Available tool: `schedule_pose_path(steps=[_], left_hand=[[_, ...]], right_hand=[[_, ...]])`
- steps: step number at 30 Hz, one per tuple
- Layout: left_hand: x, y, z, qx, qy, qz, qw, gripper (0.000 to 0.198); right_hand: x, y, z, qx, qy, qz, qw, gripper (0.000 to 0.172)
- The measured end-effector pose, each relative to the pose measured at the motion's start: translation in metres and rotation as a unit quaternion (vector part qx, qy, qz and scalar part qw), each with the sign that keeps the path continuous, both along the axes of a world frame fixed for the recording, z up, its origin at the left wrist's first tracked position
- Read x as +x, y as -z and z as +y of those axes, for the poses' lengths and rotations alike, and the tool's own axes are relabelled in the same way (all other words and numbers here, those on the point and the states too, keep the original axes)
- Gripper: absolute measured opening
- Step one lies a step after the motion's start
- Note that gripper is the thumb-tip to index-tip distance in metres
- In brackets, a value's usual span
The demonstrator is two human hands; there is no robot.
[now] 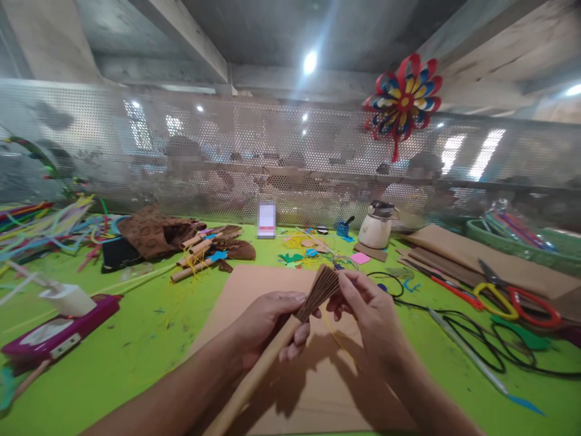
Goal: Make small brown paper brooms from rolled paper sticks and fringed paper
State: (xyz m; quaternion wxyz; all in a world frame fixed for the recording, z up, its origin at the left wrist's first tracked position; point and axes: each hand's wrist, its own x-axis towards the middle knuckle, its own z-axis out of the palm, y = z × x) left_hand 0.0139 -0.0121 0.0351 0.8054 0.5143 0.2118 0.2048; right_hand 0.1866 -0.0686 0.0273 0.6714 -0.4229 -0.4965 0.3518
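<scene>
My left hand (267, 324) is wrapped around a rolled brown paper stick (247, 384) that ends in a fan of fringed paper strips (323, 289). My right hand (370, 309) pinches the fringe at its upper right edge with thumb and fingers. Both hands hover over a sheet of brown cardboard (318, 387) lying on the green table (136, 345).
Finished paper brooms and rolls (213, 248) lie behind, next to a brown cloth (152, 230). Scissors (512, 297), cardboard sheets (472, 254) and black cables (481, 339) are on the right. A white pot (376, 225), a phone (266, 219), a magenta box (59, 330) and pipe cleaners (40, 227) surround the work area.
</scene>
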Motion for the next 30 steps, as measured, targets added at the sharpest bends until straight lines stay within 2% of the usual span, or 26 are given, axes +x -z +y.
schedule_pose_path(steps=[10,14,19,24,30], left_hand=[[0.002,0.000,-0.002,-0.001,-0.008,0.004,1.000,0.023],[0.002,0.001,-0.001,-0.011,-0.012,0.011,1.000,0.028],[0.002,0.002,0.005,0.015,-0.003,0.017,1.000,0.037],[0.001,0.006,0.007,0.034,0.007,0.028,0.999,0.037],[0.000,0.003,0.003,0.055,0.008,0.034,0.998,0.035]], right_hand=[[-0.002,0.005,0.005,-0.008,0.006,0.023,1.000,0.032],[-0.003,0.005,0.005,-0.004,-0.014,0.034,0.999,0.030],[-0.004,0.010,0.006,-0.024,-0.029,0.012,0.999,0.030],[0.002,0.013,0.011,0.003,0.040,0.006,0.999,0.030],[0.008,0.006,0.009,0.040,0.124,-0.037,0.991,0.028]])
